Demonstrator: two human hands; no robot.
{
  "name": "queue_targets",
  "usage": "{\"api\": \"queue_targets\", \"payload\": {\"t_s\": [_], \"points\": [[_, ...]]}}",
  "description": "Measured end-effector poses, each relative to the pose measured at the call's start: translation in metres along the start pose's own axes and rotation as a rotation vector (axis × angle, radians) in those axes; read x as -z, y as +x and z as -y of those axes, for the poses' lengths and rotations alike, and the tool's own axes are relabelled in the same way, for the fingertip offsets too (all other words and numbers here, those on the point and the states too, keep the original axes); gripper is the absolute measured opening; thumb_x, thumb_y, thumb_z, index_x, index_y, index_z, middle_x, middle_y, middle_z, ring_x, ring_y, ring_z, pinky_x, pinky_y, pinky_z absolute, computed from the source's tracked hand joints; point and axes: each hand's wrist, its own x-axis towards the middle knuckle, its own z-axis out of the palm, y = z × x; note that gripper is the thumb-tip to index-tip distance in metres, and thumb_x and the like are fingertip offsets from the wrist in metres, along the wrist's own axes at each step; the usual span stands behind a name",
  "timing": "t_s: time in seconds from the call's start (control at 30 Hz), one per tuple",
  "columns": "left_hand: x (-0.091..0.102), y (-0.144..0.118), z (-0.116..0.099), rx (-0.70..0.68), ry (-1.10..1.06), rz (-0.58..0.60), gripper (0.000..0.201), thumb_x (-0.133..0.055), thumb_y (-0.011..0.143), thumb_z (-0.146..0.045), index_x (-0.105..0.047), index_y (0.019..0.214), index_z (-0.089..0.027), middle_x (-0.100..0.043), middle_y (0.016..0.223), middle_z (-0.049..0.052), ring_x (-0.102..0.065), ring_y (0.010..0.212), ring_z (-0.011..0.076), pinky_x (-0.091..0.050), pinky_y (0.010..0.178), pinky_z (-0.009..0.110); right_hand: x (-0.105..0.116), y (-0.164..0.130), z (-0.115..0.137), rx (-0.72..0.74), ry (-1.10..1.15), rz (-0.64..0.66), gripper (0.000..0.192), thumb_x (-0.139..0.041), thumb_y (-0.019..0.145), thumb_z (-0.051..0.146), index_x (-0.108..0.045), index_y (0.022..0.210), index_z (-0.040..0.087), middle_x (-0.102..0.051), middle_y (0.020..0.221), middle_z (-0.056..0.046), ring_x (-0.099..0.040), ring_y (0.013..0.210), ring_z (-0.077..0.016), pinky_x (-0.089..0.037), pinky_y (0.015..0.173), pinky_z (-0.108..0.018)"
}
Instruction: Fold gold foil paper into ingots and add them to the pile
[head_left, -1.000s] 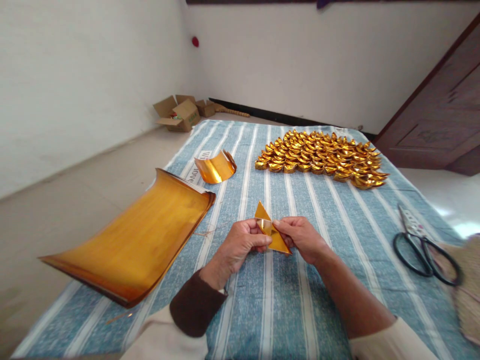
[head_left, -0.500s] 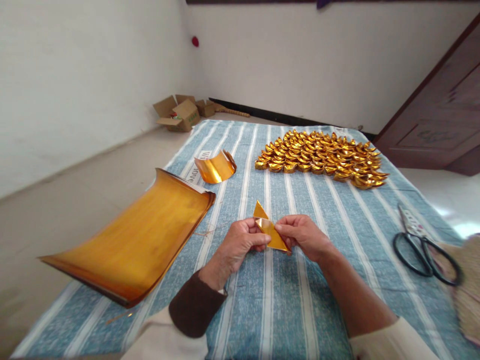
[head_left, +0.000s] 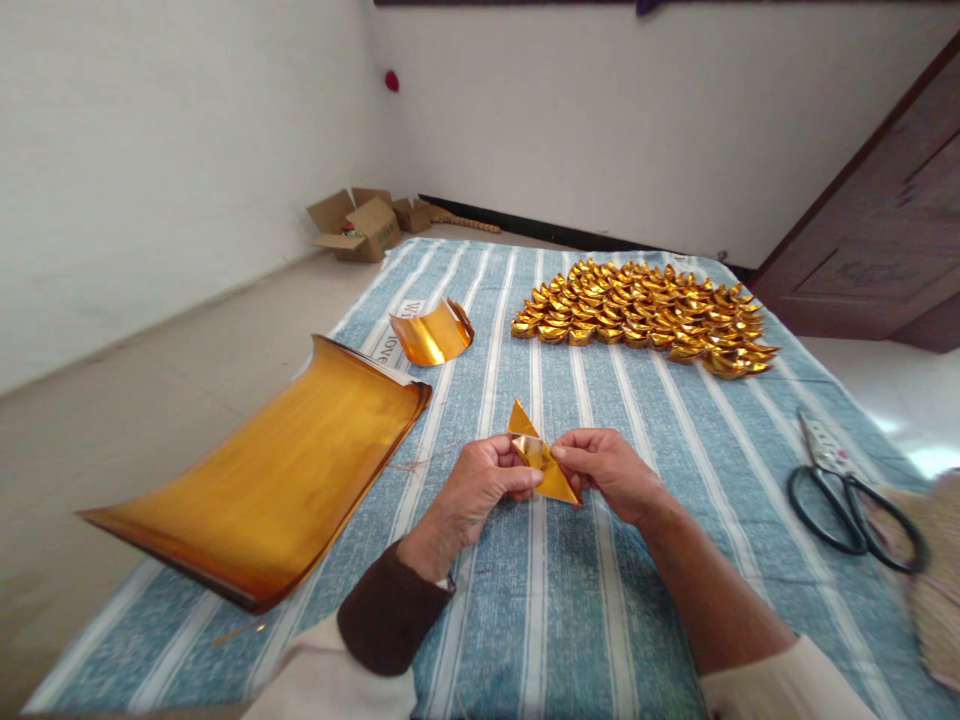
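Observation:
A piece of folded gold foil paper [head_left: 551, 482] is held between my two hands above the striped cloth, one pointed tip standing up at the far side. My left hand [head_left: 484, 482] pinches its left side, thumb on top and fingers beneath. On the right edge, my right hand [head_left: 604, 468] grips the paper between thumb and fingers. Farther back on the right lie rows of folded gold paper ingots [head_left: 645, 315]. To the left rest a large stack of gold paper sheets [head_left: 277, 475] and a smaller curled stack of gold paper [head_left: 433, 335].
Black-handled scissors [head_left: 847, 500] lie at the right, beside a tan woven piece [head_left: 937, 580]. The blue-and-white striped cloth [head_left: 487, 400] covers the table. An open cardboard box [head_left: 367, 230] stands on the floor at the back left. A brown wooden door or panel [head_left: 877, 230] is at the right.
Both hands stay in almost the same place on the folded paper. The right thumb has shifted very slightly, and the paper's lower part looks a little more angled.

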Motion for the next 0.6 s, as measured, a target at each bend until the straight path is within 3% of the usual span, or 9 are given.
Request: {"api": "queue_targets", "payload": {"t_s": [0.23,0.6], "points": [[-0.001,-0.002,0.0,0.048,0.007,0.083,0.026,-0.075,0.056,-0.013,-0.069,0.081,-0.011,-0.064,0.067,0.002,-0.053,0.054,0.0086,-0.038,0.052,0.022,-0.004,0.0,0.0,0.034,0.014,-0.032,0.035,-0.073,0.07,0.05,-0.069,0.076,0.016,-0.064,0.059,0.001,-0.053,0.048,-0.008,-0.04,0.047,-0.021],[-0.002,-0.002,0.001,0.044,0.067,0.112,0.021,-0.074,0.055,-0.012,-0.066,0.075,-0.011,-0.056,0.057,-0.003,-0.046,0.049,0.0065,-0.033,0.05,0.021,-0.011,0.0,0.0,0.032,0.012,-0.105,0.028,-0.077,0.063,0.04,-0.062,0.06,0.017,-0.057,0.05,0.004,-0.044,0.043,-0.0062,-0.031,0.043,-0.021]]}}
